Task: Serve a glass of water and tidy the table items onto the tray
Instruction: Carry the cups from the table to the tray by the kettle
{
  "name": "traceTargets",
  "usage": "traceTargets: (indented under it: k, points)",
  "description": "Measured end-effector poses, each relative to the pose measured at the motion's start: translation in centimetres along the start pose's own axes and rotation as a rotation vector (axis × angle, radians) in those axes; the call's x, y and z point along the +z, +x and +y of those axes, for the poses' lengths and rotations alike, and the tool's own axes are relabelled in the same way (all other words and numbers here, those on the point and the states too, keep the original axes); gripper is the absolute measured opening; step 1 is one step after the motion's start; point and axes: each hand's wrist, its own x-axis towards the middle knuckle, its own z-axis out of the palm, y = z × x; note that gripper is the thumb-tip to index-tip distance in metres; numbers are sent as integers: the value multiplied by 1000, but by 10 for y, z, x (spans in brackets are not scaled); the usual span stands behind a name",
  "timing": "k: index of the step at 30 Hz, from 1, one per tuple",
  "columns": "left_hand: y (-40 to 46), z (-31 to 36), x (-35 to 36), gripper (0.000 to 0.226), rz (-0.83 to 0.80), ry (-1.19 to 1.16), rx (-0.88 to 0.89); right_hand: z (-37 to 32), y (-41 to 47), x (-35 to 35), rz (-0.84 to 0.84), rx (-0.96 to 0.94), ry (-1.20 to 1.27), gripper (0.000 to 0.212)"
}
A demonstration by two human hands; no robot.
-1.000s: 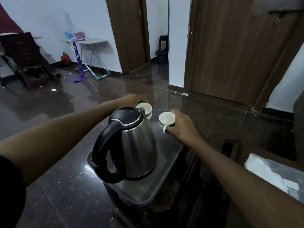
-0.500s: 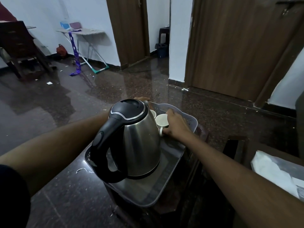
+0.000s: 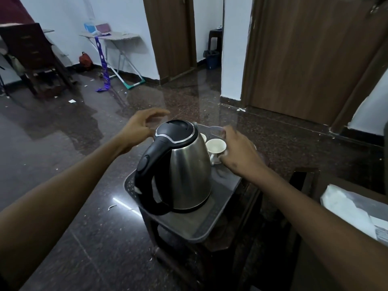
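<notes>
Standing on the grey tray (image 3: 210, 229), the steel kettle (image 3: 186, 175) was seen with its black handle turned toward the camera. Two white cups sat behind it at the tray's far end: the nearer cup (image 3: 216, 147) in full view, the second cup (image 3: 203, 136) mostly hidden. The right hand (image 3: 239, 154) was curled at the nearer cup's handle, though a firm grip could not be told. The left hand (image 3: 140, 128) was held above the floor, fingers (image 3: 159, 112) spread and empty.
</notes>
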Motion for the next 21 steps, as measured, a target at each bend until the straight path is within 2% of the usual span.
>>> traceTargets:
  k: [4,7,9,13,18,21]
  points:
    - [-68,-35,-8,53,74,-32,-157,-19,-30,2,-176,5,221,53]
    - [-108,-52,4,26,33,-58,-251,-25,-42,8,-329,31,254,64]
    - [-116,-56,10,21,39,-125,-281,-28,-45,10,-390,50,269,73]
    - [-120,-56,20,25,90,-219,-275,-32,-48,6,-430,65,273,98]
    - [-124,-47,32,30,142,-348,-341,-36,-51,5,-416,60,296,100]
    - [-126,-50,36,42,208,-471,-386,-41,-52,10,-386,75,348,101]
